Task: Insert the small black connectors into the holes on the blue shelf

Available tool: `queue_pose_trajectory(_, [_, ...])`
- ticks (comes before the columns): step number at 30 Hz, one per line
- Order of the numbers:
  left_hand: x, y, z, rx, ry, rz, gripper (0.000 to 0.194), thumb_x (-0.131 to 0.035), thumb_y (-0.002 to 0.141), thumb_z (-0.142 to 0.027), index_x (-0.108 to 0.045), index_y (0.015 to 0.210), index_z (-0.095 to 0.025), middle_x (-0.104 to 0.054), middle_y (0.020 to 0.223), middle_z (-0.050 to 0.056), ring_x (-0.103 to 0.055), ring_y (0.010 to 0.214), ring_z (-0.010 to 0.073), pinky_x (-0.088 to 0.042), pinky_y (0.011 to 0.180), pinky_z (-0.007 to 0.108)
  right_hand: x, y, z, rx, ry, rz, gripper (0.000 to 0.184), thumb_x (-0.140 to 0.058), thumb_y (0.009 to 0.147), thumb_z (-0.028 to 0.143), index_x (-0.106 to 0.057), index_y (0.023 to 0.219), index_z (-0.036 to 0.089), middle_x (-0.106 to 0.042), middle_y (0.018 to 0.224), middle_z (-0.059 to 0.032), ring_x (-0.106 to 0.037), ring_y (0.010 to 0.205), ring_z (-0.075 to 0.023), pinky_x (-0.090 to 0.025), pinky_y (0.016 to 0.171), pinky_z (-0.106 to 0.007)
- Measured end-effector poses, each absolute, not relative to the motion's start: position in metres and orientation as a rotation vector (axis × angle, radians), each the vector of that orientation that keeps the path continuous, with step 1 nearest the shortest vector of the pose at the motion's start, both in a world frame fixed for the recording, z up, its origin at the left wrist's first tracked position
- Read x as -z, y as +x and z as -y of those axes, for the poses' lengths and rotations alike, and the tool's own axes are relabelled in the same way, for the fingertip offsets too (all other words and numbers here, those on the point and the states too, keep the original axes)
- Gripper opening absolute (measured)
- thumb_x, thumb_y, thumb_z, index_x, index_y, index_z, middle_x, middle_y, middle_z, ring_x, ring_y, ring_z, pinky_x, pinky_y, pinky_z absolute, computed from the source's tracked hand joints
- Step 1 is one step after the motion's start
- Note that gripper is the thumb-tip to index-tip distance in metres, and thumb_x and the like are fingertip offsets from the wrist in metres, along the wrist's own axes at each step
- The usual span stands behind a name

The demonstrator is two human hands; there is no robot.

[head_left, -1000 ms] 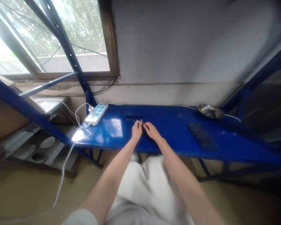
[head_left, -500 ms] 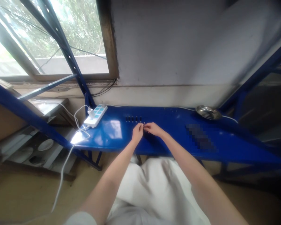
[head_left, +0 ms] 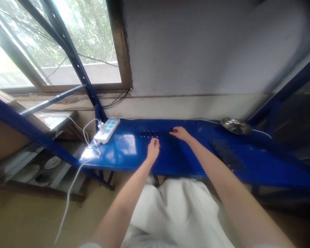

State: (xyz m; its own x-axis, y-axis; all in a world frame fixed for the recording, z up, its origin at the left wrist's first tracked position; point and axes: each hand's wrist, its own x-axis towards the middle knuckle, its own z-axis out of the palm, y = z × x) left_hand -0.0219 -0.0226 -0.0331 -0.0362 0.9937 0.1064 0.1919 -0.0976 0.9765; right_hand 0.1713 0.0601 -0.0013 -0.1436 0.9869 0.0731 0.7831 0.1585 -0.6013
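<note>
Several small dark pieces [head_left: 148, 134] with light ends stand side by side in a short row on the blue table [head_left: 134, 162]. They are too small to name. Just in front of the row's right end is my left hand [head_left: 153, 148], its fingers curled together; anything inside them is hidden. Farther right, over the table, my right hand [head_left: 181, 133] has thumb and fingers brought together. A dark spot shows at its fingertips, but I cannot make out what it is.
A white power strip [head_left: 107, 130] with a plugged-in adapter lies at the table's left end. At the back right sits a shiny metal bowl [head_left: 235, 125]. A blurred dark flat object [head_left: 228, 155] lies in front of it. Blue metal posts [head_left: 85, 75] frame the table.
My hands were together at the right end of the row. Since then they have parted: my right hand has moved right and away from me, while my left stays near the row.
</note>
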Motion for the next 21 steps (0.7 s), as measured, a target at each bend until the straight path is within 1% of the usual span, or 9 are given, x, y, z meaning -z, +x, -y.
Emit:
queue_pose_trajectory(3, [0.033, -0.023, 0.023, -1.162, 1.434, -1.301, 0.021, -0.039, 0.085, -0.032, -0.054, 0.09, -0.018, -0.055, 0.069, 0.0, -0.049, 0.056, 0.0078, -0.042, 0.057, 0.021, 0.016, 0.183, -0.079, -0.396, -1.836, 1.8, 0.015, -0.056, 0.073, 0.029, -0.053, 0.065, 0.016, -0.057, 0.062, -0.0017, -0.051, 0.058, -0.0126, -0.037, 0.057, -0.023])
queue_pose_trajectory(7, [0.033, -0.023, 0.023, -1.128, 1.419, -1.305, 0.02, -0.041, 0.083, -0.03, -0.056, 0.089, -0.018, -0.056, 0.071, 0.001, -0.049, 0.056, 0.0079, -0.042, 0.056, 0.021, 0.033, 0.183, -0.093, -0.325, -1.873, 1.712, 0.012, -0.055, 0.074, 0.028, -0.055, 0.069, 0.017, -0.059, 0.067, -0.0033, -0.052, 0.059, -0.013, -0.037, 0.056, -0.023])
queue_pose_trajectory(11, [0.034, -0.023, 0.023, -1.124, 1.407, -1.31, 0.02, -0.041, 0.083, -0.027, -0.057, 0.09, -0.017, -0.057, 0.07, 0.001, -0.049, 0.055, 0.0078, -0.041, 0.054, 0.02, 0.043, 0.178, -0.1, -0.299, -1.893, 1.683, 0.012, -0.053, 0.077, 0.028, -0.057, 0.075, 0.017, -0.062, 0.072, -0.0045, -0.054, 0.062, -0.014, -0.036, 0.055, -0.023])
queue_pose_trajectory(15, [0.034, -0.023, 0.023, -1.121, 1.404, -1.302, 0.021, -0.041, 0.083, -0.028, -0.057, 0.09, -0.017, -0.057, 0.069, 0.001, -0.048, 0.055, 0.0074, -0.041, 0.053, 0.019, 0.048, 0.178, -0.103, -0.291, -1.933, 1.718, 0.012, -0.053, 0.078, 0.027, -0.058, 0.08, 0.017, -0.063, 0.075, -0.0052, -0.056, 0.066, -0.0152, -0.037, 0.056, -0.023])
queue_pose_trajectory(21, [0.03, -0.023, 0.024, -1.125, 1.411, -1.308, 0.019, -0.041, 0.082, -0.028, -0.057, 0.087, -0.017, -0.056, 0.068, 0.0, -0.048, 0.054, 0.0073, -0.041, 0.055, 0.02, 0.047, 0.182, -0.111, -0.338, -2.014, 1.794, 0.013, -0.054, 0.079, 0.028, -0.058, 0.083, 0.017, -0.063, 0.08, -0.0061, -0.058, 0.072, -0.0165, -0.039, 0.06, -0.024])
